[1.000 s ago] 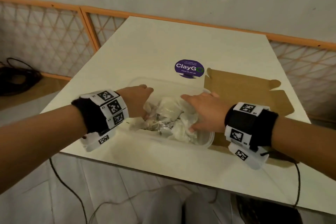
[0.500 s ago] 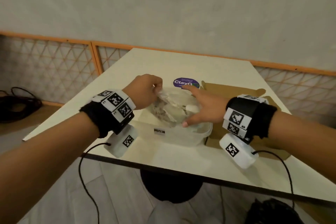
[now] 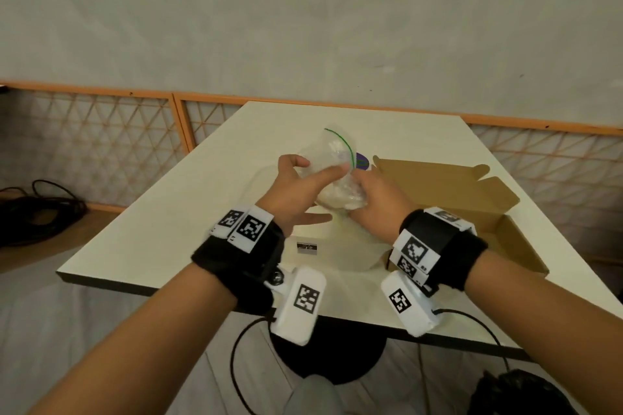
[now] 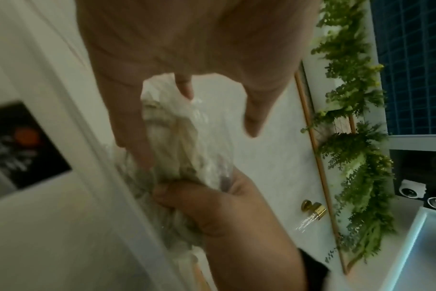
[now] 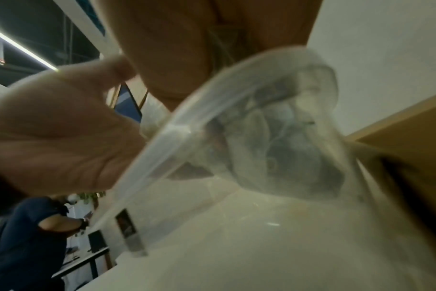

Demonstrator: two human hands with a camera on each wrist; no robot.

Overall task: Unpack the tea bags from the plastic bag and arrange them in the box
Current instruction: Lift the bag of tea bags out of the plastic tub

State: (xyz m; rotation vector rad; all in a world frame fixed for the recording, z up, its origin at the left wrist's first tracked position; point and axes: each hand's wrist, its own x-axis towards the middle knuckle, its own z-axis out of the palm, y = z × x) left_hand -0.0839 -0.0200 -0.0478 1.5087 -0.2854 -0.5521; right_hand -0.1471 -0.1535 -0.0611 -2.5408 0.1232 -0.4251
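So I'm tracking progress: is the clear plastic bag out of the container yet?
Out. Both hands, left hand and right hand, hold the clear plastic bag above the translucent plastic container.

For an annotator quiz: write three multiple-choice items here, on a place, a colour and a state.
1. The cardboard box lies which side of the clear container? A the person's left; B the person's right; C underneath it.
2. The line at the mouth of the plastic bag is: A red; B green; C blue.
3. The plastic bag is: A held by left hand and right hand; B lying in the cardboard box; C lying untouched.
Answers: 1 B, it sits open beyond the right wrist. 2 B, a green curve edges it. 3 A, both hands grip it aloft.
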